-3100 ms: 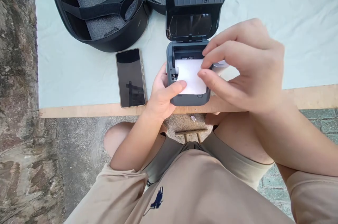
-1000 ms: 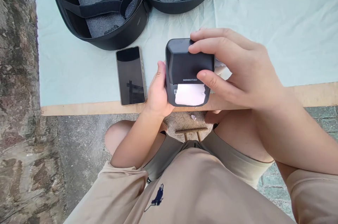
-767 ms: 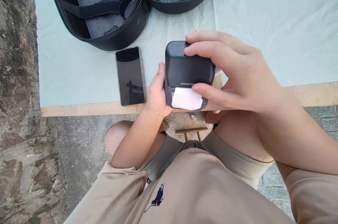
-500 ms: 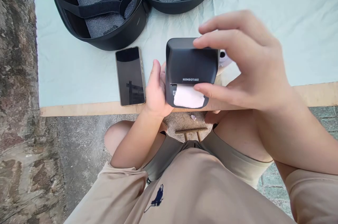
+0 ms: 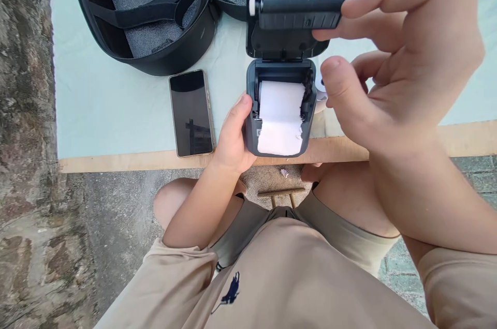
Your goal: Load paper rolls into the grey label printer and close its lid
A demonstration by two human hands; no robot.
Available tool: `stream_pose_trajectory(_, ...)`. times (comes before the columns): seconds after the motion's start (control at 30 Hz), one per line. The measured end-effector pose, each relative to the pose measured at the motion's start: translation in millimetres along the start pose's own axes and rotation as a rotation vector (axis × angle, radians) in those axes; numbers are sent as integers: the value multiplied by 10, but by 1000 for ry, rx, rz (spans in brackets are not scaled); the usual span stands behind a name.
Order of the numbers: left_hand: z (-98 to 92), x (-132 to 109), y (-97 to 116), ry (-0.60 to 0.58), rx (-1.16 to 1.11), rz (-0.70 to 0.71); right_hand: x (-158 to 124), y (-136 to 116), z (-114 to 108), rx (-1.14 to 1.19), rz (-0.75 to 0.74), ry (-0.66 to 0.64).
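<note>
My left hand (image 5: 233, 137) grips a small black label printer (image 5: 252, 135) by its left side, thumb resting on the edge. The printer's lid (image 5: 287, 44) stands raised, showing a roller with a white end on its underside. Inside the body lies a roll of white paper (image 5: 281, 111), its ragged front end hanging over the front rim. My right hand (image 5: 392, 44) is at the lid's right side, two fingertips against it and the thumb spread away. Partly hidden behind the printer and my right thumb is another white roll (image 5: 320, 85).
An open black zip case (image 5: 171, 52) with grey foam and straps lies at the back. A smartphone (image 5: 192, 111) with a dark screen is left of the printer. The table (image 5: 116, 161) has a pale cloth and bare wooden front edge. A paper scrap (image 5: 284, 173) is below.
The printer's lid has swung up and back, uncovering the paper roll. My right hand has moved up and right with the lid. My left hand still grips the body.
</note>
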State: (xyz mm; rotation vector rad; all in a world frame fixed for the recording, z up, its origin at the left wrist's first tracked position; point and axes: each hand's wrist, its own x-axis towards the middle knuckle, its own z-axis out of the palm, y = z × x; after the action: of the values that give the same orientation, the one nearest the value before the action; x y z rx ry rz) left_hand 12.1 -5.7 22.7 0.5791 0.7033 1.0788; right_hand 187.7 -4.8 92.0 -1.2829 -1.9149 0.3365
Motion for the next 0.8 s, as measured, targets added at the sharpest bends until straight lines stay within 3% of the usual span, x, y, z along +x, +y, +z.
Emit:
stream_pose_trajectory(0.13, 4, 5, -6, 21, 20, 3, -9, 90, 49, -82, -16, 7)
stream_pose_trajectory(0.23, 8, -4, -12, 39, 35, 3, 9, 106, 94, -241, -55, -63)
stream_pose_trajectory(0.43, 7, -55, -14, -6, 56, -14, 65, 34, 146, -519, 128, -474)
stream_pose_trajectory(0.5, 7, -67, -11, -42, 59, -7, 61, 15, 134, -576, 158, -539)
stream_pose_trajectory(0.63, 11, -70, -10, -26, 25, -24, 18, -31, 39, -448, 53, -382)
stream_pose_trajectory(0.7, 12, -64, -10, 6, 0, -38, 5, -24, -41, -192, 25, -275)
stream_pose_trajectory(0.8, 4, -53, -4, 21, -16, -42, 20, 144, -157, 130, 103, -145)
